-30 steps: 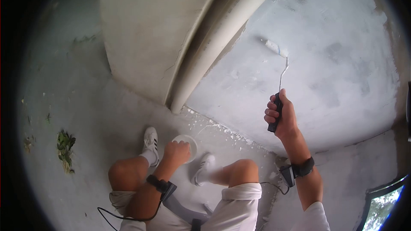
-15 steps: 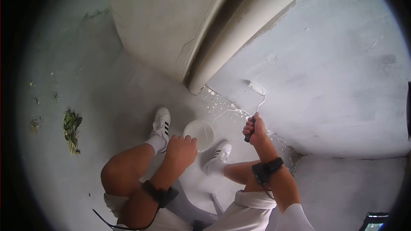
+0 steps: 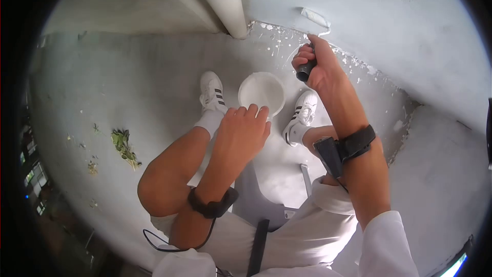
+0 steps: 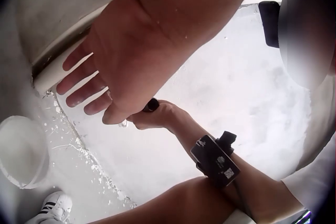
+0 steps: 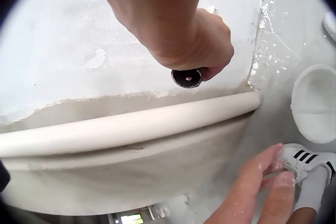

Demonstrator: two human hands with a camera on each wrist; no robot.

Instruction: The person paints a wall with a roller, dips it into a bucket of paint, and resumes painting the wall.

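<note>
My right hand [image 3: 322, 64] grips the black handle [image 3: 304, 71] of a paint roller, its butt end also showing in the right wrist view [image 5: 187, 78]. The roller's white sleeve [image 3: 314, 17] overlaps the lower part of the pale wall, just above the floor line. My left hand [image 3: 240, 133] hovers by the near rim of a white bucket [image 3: 274, 86] on the floor between the feet. In the left wrist view this hand [image 4: 128, 58] has its fingers extended and spread, holding nothing.
A thick pale pipe [image 3: 223, 0] runs down the wall corner to the floor. White paint flecks [image 3: 279, 36] line the wall's base. White shoes [image 3: 211, 90] flank the bucket. A bunch of green leaves [image 3: 122, 146] lies left. A grey seat [image 3: 259, 200] is under the person.
The right hand has brought the roller down the wall, from well up it to near the floor. The head view has tilted downward. The left hand stays by the bucket.
</note>
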